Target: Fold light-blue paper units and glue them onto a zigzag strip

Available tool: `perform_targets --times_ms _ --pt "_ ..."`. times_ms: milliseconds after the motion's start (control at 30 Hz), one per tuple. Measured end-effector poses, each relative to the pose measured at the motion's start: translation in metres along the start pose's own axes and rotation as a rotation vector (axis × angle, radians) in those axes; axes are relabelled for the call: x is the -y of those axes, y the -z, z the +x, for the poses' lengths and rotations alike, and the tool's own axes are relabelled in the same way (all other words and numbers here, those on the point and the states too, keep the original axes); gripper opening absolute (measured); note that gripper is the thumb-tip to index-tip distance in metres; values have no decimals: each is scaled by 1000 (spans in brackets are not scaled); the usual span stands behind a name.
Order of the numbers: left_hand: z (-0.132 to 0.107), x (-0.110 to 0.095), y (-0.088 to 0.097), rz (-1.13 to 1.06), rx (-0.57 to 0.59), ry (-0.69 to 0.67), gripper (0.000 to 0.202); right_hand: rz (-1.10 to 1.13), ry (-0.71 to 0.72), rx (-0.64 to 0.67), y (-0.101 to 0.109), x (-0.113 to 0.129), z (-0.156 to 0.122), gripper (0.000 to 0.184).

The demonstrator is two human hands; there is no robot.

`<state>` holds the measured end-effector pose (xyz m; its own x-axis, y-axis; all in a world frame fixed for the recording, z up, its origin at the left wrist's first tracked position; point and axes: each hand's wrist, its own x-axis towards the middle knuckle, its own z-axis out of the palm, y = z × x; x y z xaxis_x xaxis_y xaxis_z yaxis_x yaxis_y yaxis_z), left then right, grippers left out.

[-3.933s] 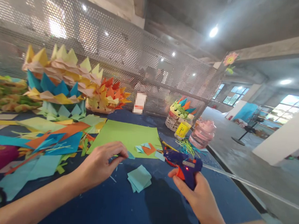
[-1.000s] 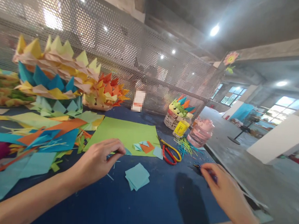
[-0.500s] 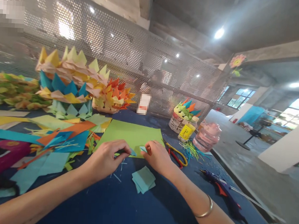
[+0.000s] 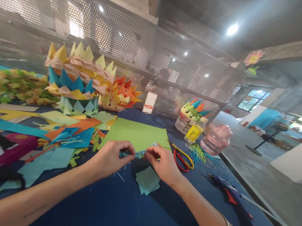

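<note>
My left hand (image 4: 111, 158) and my right hand (image 4: 162, 163) meet over the blue table, each pinching an end of a small folded light-blue paper piece (image 4: 136, 154). Just below them lies a stack of light-blue paper squares (image 4: 147, 180). A green sheet of paper (image 4: 136, 134) lies flat behind my hands. The blue glue gun (image 4: 229, 196) lies on the table to the right, apart from my right hand.
Red-and-yellow scissors (image 4: 182, 158) lie right of my hands. A yellow-labelled bottle (image 4: 193, 132), a pink jar (image 4: 216, 139) and a basket of folded pieces (image 4: 189, 117) stand behind. Large folded-paper models (image 4: 76, 77) and loose coloured paper (image 4: 62, 135) fill the left. A perforated metal screen (image 4: 144, 54) backs the table.
My right hand set the glue gun down at the right, then came back to the middle and pinched the small blue piece that my left hand holds.
</note>
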<state>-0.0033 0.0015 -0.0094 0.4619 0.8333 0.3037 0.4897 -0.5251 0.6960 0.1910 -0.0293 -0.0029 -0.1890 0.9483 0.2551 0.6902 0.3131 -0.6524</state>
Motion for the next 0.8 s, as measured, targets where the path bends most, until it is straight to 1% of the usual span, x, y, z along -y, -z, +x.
perform_targets --times_ms 167,300,600,800 --pt "1 1 -1 6 27 21 16 18 3 40 -4 0 -3 11" --pt "0 2 -2 20 39 29 17 -52 41 41 -3 3 -4 10" --pt "-2 2 -2 32 26 35 16 -80 52 68 -2 9 -5 11" --pt "-2 -1 -2 29 42 26 14 -115 82 83 -3 9 -7 12"
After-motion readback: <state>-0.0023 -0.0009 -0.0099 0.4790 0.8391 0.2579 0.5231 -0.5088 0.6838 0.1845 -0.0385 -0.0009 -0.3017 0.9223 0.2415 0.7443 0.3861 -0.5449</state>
